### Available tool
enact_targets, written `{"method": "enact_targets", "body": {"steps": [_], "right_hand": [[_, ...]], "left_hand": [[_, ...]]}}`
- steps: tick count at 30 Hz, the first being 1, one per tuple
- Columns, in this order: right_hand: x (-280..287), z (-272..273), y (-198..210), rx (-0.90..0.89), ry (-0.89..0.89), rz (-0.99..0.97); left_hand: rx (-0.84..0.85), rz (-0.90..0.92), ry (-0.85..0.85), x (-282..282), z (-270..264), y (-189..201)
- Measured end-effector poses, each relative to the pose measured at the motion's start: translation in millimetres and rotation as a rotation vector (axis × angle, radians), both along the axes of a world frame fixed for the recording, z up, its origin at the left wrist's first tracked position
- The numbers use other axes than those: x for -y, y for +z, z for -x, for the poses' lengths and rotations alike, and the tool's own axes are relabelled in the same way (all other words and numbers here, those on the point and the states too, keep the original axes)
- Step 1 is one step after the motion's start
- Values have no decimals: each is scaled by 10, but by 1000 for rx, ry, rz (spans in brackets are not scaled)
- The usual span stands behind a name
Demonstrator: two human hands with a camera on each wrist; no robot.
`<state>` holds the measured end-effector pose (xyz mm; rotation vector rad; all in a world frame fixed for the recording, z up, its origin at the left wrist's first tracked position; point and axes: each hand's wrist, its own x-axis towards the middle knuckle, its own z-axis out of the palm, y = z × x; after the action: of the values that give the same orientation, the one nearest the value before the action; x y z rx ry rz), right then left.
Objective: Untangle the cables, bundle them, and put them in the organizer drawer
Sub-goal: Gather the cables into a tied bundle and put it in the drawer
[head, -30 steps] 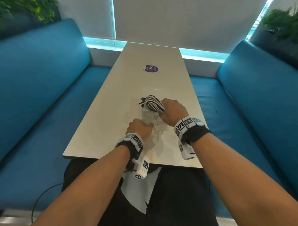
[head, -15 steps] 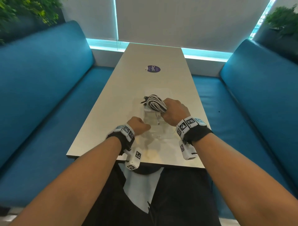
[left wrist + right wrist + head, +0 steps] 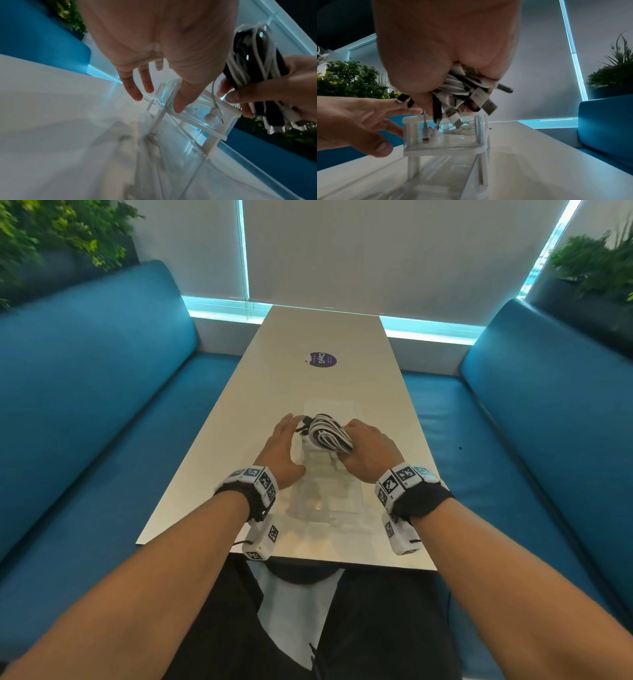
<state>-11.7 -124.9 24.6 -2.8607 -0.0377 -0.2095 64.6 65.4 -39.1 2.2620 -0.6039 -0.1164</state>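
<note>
The cable bundle [image 3: 329,435], white and black cords wound into one fat hank, is hanging over the near, upper part of the clear organizer [image 3: 331,474], held just above it and not yet inside. Its long axis is running from far-left to near-right in the head view, with the looped end pointing far-left and the plug ends dangling down from the near end toward the open top tray, as the right wrist view shows. The right hand [image 3: 368,451] is clenching around the bundle's near end. The left hand [image 3: 281,451] is now lying flat with straight fingers against the organizer's left side; a second ago it was curled at the organizer's near front, so it has shifted to steadying the frame. That suggests the drawer is open and the drop is the step in hand. The organizer is standing on the pale bench [image 3: 239,440], between blue sofas [image 3: 85,405].
</note>
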Motion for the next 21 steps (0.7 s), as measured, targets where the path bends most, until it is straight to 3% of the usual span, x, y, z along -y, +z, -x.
{"method": "enact_targets", "body": {"steps": [4, 8, 12, 21], "right_hand": [[87, 77, 76, -151, 58, -55], [128, 166, 95, -325, 96, 9], [116, 251, 45, -440, 48, 151], [0, 244, -57, -550, 20, 459]], "left_hand": [[-18, -83, -72, -1, -22, -50], [20, -210, -97, -25, -63, -34], [13, -390, -103, -74, -117, 43], [59, -571, -90, -54, -57, 218]]}}
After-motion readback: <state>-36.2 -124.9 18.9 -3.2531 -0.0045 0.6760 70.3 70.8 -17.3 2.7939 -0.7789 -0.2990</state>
